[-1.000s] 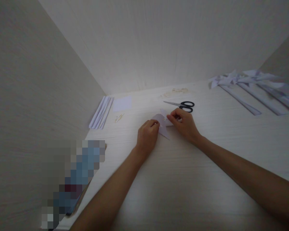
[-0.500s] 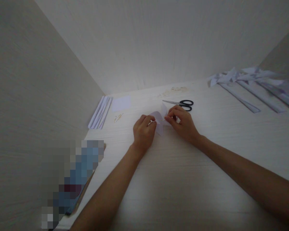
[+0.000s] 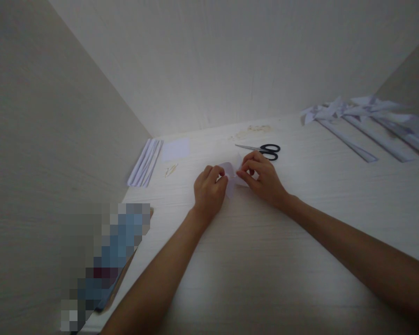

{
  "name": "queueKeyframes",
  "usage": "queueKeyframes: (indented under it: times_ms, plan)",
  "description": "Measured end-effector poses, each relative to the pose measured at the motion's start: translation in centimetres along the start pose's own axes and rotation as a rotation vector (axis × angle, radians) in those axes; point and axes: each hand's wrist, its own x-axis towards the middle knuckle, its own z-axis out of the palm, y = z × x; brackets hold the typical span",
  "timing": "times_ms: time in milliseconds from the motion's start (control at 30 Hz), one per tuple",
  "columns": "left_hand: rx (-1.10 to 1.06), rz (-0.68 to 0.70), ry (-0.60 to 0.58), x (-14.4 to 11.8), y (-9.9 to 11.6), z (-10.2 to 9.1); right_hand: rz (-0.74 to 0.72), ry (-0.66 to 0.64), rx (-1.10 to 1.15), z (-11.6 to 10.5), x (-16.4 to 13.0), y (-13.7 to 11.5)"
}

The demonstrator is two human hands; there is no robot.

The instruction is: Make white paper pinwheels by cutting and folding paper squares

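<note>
A small folded piece of white paper (image 3: 231, 178) sits low over the pale wooden table (image 3: 251, 260), between both hands. My left hand (image 3: 208, 192) pinches its left side with thumb and fingers. My right hand (image 3: 261, 178) pinches its right side, the fingertips close to the left hand's. Most of the paper is hidden behind the fingers. Black-handled scissors (image 3: 261, 149) lie shut on the table just beyond my right hand.
A stack of folded white strips (image 3: 145, 163) lies at the left wall, with a square white sheet (image 3: 176, 149) and a small pale clip-like object (image 3: 171, 170) beside it. Long folded paper pieces (image 3: 373, 128) lie at the far right. A blurred item (image 3: 104, 260) rests at the near left.
Both hands have drawn slightly closer together on the paper. The pointed lower flap seen a second ago is now folded in and shorter. Nothing else on the table moved.
</note>
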Motion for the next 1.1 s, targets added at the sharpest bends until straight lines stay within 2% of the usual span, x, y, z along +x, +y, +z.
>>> queueKeyframes:
  times_ms: [633,867,1100]
  plan:
    - [-0.068,-0.048,-0.038,0.02,0.07,0.21,-0.003,-0.022,-0.032,0.1,-0.01,0.1]
    - [-0.116,-0.122,-0.035,0.15,0.32,0.24,-0.02,-0.029,-0.037,0.08,0.08,0.04]
    - [-0.229,-0.179,-0.091,-0.07,0.3,0.44,-0.031,-0.009,-0.058,0.04,0.0,-0.07]
